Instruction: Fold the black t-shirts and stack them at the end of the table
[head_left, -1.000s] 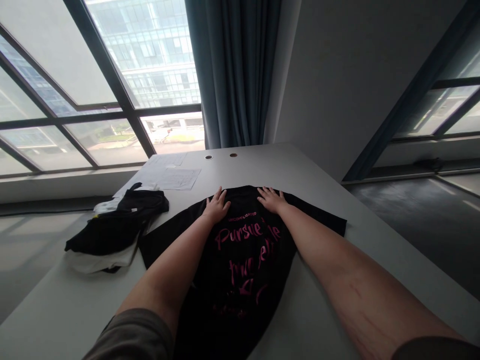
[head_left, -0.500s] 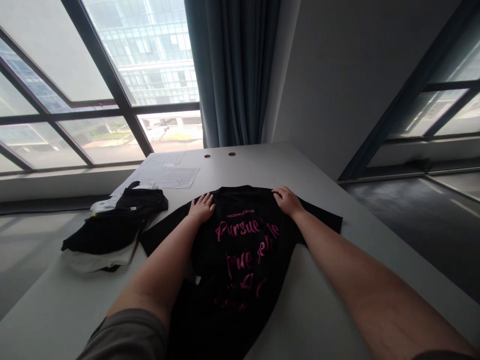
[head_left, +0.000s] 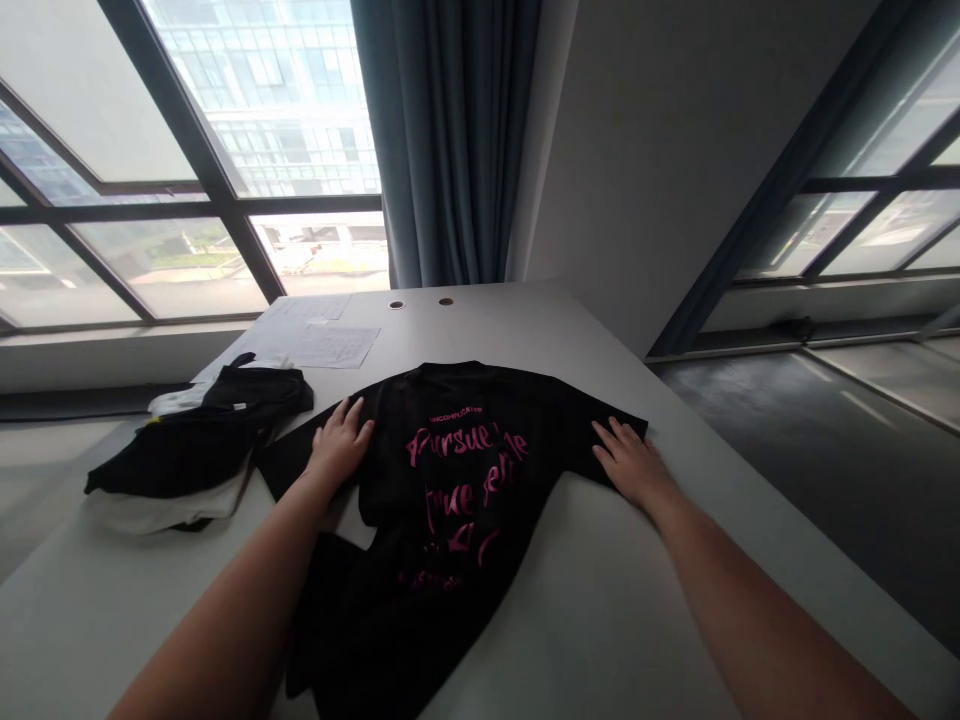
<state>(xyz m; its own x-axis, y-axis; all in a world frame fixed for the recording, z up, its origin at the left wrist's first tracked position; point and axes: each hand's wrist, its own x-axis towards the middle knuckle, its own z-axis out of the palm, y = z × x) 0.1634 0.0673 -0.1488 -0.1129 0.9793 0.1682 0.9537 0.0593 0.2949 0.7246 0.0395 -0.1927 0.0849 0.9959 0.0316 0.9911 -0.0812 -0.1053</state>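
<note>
A black T-shirt (head_left: pixel 457 400) with pink lettering lies spread on the white table (head_left: pixel 600 600), collar toward the far side. Its lower left side is bunched and folded over. My left hand (head_left: pixel 339 440) rests on the left sleeve near the shoulder, fingers spread. On the right sleeve, close to its hem, my right hand (head_left: pixel 628 458) lies flat with the fingers apart. Neither hand grips the cloth. The shirt's bottom runs out of view at the lower edge.
To the left sits a pile of folded black and white clothes (head_left: pixel 187 440). Sheets of paper (head_left: pixel 337 345) lie behind it. Two round cable holes (head_left: pixel 446 301) are near the table's far edge, with a blue curtain (head_left: pixel 450 140) and windows (head_left: pixel 300 100) beyond.
My right hand has slid from the right shoulder outward to the sleeve end. My left hand has moved from the left shoulder onto the left sleeve. The camera view has shifted slightly right.
</note>
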